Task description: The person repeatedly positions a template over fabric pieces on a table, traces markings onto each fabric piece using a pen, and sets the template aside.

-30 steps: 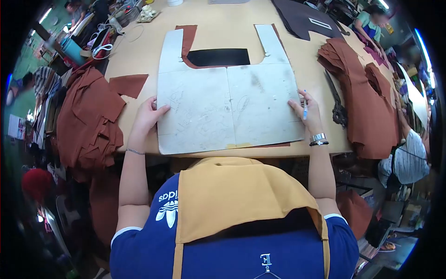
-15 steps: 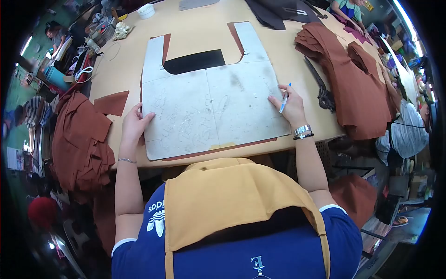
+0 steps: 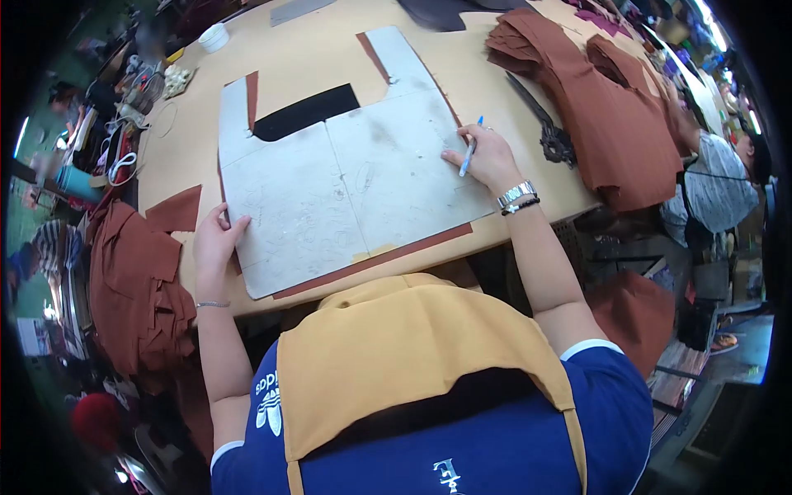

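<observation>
A pale grey pattern board [image 3: 330, 181] with two upright straps lies over reddish-brown fabric [image 3: 371, 264], whose edges show along the bottom and beside the straps. My left hand [image 3: 216, 245] grips the board's left edge between thumb and fingers. At the right edge my right hand [image 3: 487, 157] rests its thumb on the board and holds a blue-and-white pen [image 3: 469, 157] between its fingers. A black piece [image 3: 307, 110] shows in the neck opening of the board.
Brown fabric piles lie at the left [image 3: 136, 289] and right [image 3: 594, 115] of the table [image 3: 297, 49]. Large dark scissors [image 3: 551, 136] lie right of the board. A white tub [image 3: 214, 38] stands at the back. A person in a light top [image 3: 714, 190] is at the right.
The view has turned, so the table and board appear tilted and shifted left. Brown fabric shows more widely below the board's lower edge. Both hands remain at its sides.
</observation>
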Demonstrator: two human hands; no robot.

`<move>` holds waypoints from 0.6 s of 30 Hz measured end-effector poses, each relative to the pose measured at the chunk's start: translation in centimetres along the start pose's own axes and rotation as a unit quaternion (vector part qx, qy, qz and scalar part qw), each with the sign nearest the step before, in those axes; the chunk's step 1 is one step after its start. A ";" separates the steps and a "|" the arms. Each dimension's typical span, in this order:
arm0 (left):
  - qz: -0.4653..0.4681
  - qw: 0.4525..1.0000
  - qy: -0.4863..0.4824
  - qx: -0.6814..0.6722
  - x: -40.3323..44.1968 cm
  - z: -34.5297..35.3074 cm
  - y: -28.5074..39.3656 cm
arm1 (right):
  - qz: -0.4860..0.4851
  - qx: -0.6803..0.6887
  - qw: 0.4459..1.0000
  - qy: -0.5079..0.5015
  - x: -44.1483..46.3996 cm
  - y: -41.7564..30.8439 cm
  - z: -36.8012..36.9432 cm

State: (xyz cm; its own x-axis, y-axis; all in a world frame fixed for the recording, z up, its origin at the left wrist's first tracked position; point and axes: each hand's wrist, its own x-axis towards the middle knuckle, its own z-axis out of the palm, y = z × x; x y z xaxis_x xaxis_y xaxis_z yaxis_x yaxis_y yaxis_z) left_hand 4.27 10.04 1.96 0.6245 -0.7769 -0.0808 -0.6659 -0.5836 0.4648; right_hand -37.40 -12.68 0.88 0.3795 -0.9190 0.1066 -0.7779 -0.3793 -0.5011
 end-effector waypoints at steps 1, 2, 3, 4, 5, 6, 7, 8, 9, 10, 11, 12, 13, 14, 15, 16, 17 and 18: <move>0.008 1.000 0.008 -0.002 0.0 0.1 -0.3 | -0.041 -0.010 0.998 0.039 -0.4 0.1 0.2; 0.016 1.000 0.016 -0.004 0.2 0.2 -0.8 | -0.083 -0.022 0.993 0.077 -0.9 0.2 0.5; 0.010 1.000 0.016 -0.025 0.8 1.1 -2.4 | -0.125 -0.033 0.985 0.115 -1.5 0.2 0.8; 0.027 0.998 0.038 -0.043 0.9 2.1 -3.6 | -0.124 -0.053 0.983 0.121 -2.1 0.0 0.9; 0.044 0.995 0.059 -0.061 0.8 3.0 -4.7 | -0.124 -0.072 0.982 0.126 -2.7 -0.3 1.1; 0.060 0.992 0.080 -0.079 0.4 3.1 -4.1 | -0.122 -0.091 0.980 0.130 -3.2 -0.5 1.3; 0.041 0.996 0.064 0.056 -0.6 2.0 -2.4 | -0.113 -0.099 0.982 0.117 -3.5 -0.6 1.3; 0.073 0.988 0.105 0.087 -0.5 2.6 -3.2 | -0.116 -0.096 0.982 0.117 -3.8 -0.6 1.3; 0.106 0.976 0.147 0.118 -0.3 3.6 -4.7 | -0.120 -0.092 0.981 0.117 -4.0 -0.5 1.4; 0.140 0.961 0.189 0.147 -0.3 3.9 -4.8 | -0.124 -0.089 0.981 0.118 -4.3 -0.4 1.4; 0.117 0.967 0.175 0.145 -0.3 4.0 -5.0 | -0.132 -0.079 0.979 0.131 -4.5 0.0 1.7; 0.092 0.972 0.161 0.143 -0.6 3.6 -4.3 | -0.142 -0.070 0.977 0.144 -4.7 0.3 2.0; 0.067 0.977 0.147 0.140 -0.7 3.5 -3.9 | -0.152 -0.061 0.974 0.156 -4.8 0.7 2.1; 0.064 0.979 0.145 0.130 -0.6 3.6 -4.0 | -0.147 -0.025 0.978 0.146 -4.9 1.1 2.0; 0.061 0.981 0.144 0.120 -0.4 3.7 -4.3 | -0.143 0.011 0.981 0.134 -5.0 1.3 1.7; 0.056 0.982 0.142 0.110 -0.3 3.8 -4.7 | -0.138 0.049 0.982 0.122 -5.0 1.6 1.5; 0.062 0.984 0.142 0.092 -0.1 3.9 -5.1 | -0.120 0.078 0.985 0.100 -5.0 2.2 1.4; 0.068 0.985 0.142 0.075 0.1 4.0 -5.4 | -0.101 0.109 0.986 0.077 -4.8 2.9 1.2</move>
State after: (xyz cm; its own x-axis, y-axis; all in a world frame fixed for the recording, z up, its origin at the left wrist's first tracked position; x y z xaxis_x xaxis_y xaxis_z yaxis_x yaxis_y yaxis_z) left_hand 6.30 12.13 -4.06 0.6006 -0.7647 0.2334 -0.7905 -0.5242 0.3168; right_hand -40.86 -9.28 -2.10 0.4214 -0.8392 0.3437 -0.5622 -0.5391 -0.6271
